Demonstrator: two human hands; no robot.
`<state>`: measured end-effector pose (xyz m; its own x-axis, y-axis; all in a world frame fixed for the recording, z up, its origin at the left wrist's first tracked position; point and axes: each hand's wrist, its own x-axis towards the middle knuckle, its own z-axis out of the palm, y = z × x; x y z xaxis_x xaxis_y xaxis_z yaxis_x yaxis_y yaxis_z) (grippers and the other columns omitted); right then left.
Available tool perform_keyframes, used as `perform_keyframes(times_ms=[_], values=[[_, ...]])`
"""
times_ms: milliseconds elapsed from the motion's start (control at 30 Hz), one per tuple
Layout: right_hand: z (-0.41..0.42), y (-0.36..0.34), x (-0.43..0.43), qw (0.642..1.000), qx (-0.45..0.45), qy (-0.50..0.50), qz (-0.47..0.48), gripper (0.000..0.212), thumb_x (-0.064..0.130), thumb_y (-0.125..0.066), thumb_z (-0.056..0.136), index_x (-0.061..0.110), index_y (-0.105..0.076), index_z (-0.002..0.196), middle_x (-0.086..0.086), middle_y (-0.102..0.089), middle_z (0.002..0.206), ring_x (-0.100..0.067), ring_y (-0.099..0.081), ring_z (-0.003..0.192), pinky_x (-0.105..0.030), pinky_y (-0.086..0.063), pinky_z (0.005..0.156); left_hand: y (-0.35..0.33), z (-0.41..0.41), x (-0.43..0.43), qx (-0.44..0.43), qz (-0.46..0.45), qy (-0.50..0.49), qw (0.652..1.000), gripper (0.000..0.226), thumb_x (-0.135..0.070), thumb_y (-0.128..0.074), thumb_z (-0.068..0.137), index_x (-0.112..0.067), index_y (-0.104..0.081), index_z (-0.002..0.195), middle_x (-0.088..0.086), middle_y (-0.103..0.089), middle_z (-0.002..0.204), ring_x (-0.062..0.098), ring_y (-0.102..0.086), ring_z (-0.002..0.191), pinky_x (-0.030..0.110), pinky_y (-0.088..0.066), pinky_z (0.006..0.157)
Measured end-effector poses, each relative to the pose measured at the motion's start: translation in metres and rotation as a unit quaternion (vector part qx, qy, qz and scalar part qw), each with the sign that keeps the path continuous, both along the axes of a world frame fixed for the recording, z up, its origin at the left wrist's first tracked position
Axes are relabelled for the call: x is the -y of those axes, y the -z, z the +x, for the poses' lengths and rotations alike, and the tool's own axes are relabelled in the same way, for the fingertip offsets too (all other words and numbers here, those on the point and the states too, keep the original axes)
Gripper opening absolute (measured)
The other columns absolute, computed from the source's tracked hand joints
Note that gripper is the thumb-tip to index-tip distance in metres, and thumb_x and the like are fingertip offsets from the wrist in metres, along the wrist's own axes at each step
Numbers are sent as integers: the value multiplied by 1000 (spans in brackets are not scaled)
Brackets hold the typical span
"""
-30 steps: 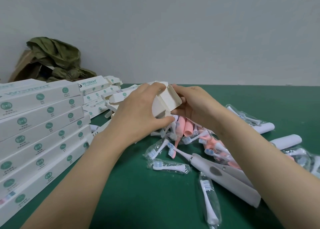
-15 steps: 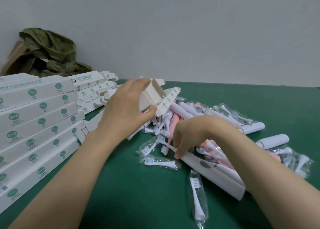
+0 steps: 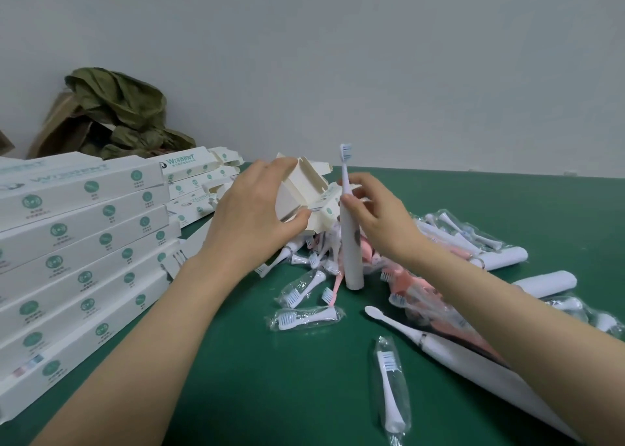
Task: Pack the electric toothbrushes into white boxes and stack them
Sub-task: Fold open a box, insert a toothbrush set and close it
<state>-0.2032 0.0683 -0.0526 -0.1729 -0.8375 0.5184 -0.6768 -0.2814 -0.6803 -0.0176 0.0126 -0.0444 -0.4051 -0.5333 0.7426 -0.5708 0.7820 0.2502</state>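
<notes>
My left hand (image 3: 252,219) grips an open white box (image 3: 306,192) with its end flaps spread, held above the green table. My right hand (image 3: 378,214) pinches a white electric toothbrush (image 3: 350,242) and holds it upright, brush head up, its base resting on the table just right of the box's open end. A pile of white and pink toothbrushes (image 3: 439,266) and bagged brush heads (image 3: 306,317) lies behind and below my hands. Another white toothbrush (image 3: 449,354) lies under my right forearm.
A tall stack of packed white boxes (image 3: 77,242) fills the left side. Several open, empty boxes (image 3: 199,178) lie behind it. A crumpled green cloth on brown cardboard (image 3: 115,114) sits at the back left. A bagged brush head (image 3: 390,388) lies near the front.
My right hand took a white toothbrush out of the pile and raised it upright beside the box. My left hand kept hold of the open box.
</notes>
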Motion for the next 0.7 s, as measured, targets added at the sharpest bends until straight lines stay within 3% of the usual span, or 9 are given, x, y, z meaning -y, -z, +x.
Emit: perform_keyframes(times_ms=[133,233,367,467,567,633,700], values=[[-8,12,-19,998,32,-48,16,17,25,-54,95,22,-51,111,4,-61,100,-11,-63,88,-22,-54,67,1,0,1,6,-3,2,1000,58,-32,-70,79,-19,-49,132,1,-55,118,18,-50,108,28,-38,82],[-14,17,-26,992,2,-48,114,24,24,-60,91,13,-55,112,-3,-63,107,-14,-63,96,-30,-55,82,2,0,1,13,-8,1,1000,58,-32,-69,79,-18,-49,131,2,-55,117,18,-50,107,28,-37,82],[-19,16,-30,977,3,-68,202,25,26,-61,91,10,-54,109,-5,-65,104,-15,-64,93,-24,-56,76,1,-2,0,8,-4,2,1000,59,-30,-72,78,-18,-49,131,1,-56,119,17,-50,109,27,-37,83],[-18,-1,-30,985,-11,-65,161,25,29,-53,93,12,-51,112,-3,-61,108,-17,-62,97,-34,-54,87,0,-3,-1,1,-1,11,1000,61,-29,-74,76,-18,-49,131,0,-56,120,15,-48,111,23,-33,86],[-23,-34,-44,989,39,-98,103,34,46,-47,85,31,-46,115,3,-61,99,-7,-62,81,-31,-58,75,1,-5,-3,-2,8,5,1000,61,-29,-76,73,-17,-49,127,-2,-56,119,16,-49,109,23,-33,84],[-31,-55,-59,983,10,-143,116,39,54,-54,77,40,-53,113,10,-63,81,-5,-60,66,-22,-54,60,-1,-5,-3,-7,16,-4,1000,60,-29,-76,72,-17,-48,124,-4,-56,112,14,-49,102,22,-32,79],[-37,-66,-68,981,-17,-141,133,48,56,-66,68,37,-56,111,6,-67,74,-7,-58,59,-18,-47,52,-3,-4,-2,-17,15,-9,1000,59,-29,-76,72,-17,-47,121,-7,-51,100,11,-45,90,22,-30,72]])
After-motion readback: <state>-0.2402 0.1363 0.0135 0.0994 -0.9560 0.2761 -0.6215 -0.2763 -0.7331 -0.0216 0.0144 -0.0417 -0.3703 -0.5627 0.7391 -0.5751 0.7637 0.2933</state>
